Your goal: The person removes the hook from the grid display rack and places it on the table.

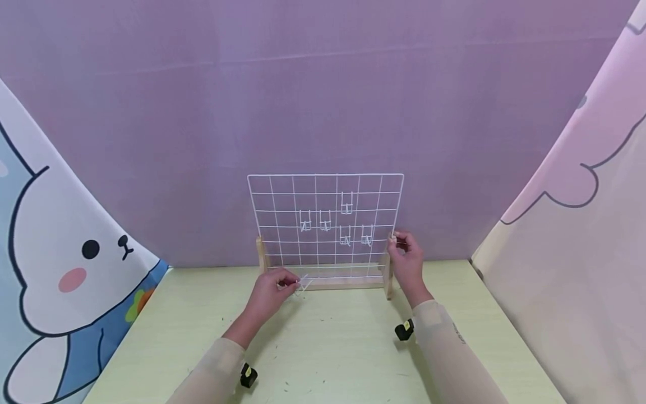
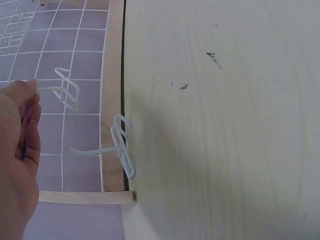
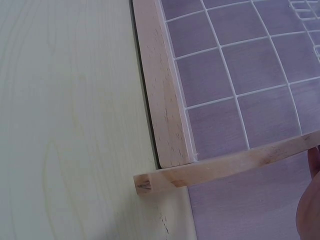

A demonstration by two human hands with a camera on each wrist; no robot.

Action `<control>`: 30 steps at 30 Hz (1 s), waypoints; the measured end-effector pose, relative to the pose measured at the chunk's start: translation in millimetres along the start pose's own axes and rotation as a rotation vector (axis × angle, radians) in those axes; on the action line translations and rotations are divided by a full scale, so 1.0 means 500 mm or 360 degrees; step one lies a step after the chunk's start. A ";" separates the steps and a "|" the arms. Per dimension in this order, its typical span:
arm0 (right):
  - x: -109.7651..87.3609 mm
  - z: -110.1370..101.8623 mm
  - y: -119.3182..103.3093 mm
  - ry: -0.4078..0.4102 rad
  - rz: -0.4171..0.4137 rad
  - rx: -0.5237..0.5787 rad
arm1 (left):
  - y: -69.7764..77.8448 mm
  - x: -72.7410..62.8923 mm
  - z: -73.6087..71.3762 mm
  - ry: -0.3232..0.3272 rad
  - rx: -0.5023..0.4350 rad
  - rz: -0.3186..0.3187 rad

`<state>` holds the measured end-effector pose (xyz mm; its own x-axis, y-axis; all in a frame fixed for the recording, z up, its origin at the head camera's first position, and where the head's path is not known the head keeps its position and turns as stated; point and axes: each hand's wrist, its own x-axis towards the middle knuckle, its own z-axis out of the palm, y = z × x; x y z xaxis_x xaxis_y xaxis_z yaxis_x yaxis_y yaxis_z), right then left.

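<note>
A white wire grid panel (image 1: 327, 217) stands upright in a wooden stand (image 1: 387, 275). My left hand (image 1: 270, 292), low in front of the panel's left side, pinches the prong of a white wire hook (image 2: 69, 92) between thumb and index finger. Below that one, a second white wire hook (image 2: 121, 145) leans at the stand's bottom bar. At the right upright, my right hand (image 1: 407, 261) grips the top of the post beside the panel's edge; in the right wrist view its fingers are mostly hidden behind the wood. Several white hooks (image 1: 346, 205) hang on the panel's middle.
The stand is on a light wood table (image 1: 333, 348) with small dark marks. Behind it hangs a purple cloth (image 1: 323, 101). Printed cloths flank the table: a cartoon animal (image 1: 75, 252) at left, a pink and white pattern (image 1: 580, 224) at right.
</note>
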<state>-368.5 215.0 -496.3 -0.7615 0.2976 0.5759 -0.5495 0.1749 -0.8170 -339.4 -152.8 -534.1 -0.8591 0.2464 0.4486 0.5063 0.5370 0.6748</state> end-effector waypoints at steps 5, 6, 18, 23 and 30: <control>0.001 -0.001 0.005 0.0002 0.0001 0.0009 | -0.004 0.000 0.005 -0.0008 0.0019 -0.0007; 0.001 -0.001 0.006 0.0001 0.0001 0.0014 | -0.006 0.000 0.007 -0.0008 0.0025 -0.0008; 0.003 -0.003 0.003 -0.0012 0.0021 0.0040 | -0.024 -0.002 0.018 -0.0020 -0.0009 0.0014; 0.003 -0.001 0.001 -0.0003 0.0009 0.0049 | -0.030 -0.001 0.023 -0.0050 -0.0008 0.0002; 0.003 -0.002 0.004 -0.0007 0.0001 0.0020 | -0.030 -0.001 0.025 -0.0118 -0.0013 -0.0037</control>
<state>-370.4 216.5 -497.4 -0.7633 0.2937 0.5754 -0.5533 0.1627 -0.8169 -347.4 -151.0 -552.0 -0.8737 0.2930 0.3883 0.4864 0.5368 0.6894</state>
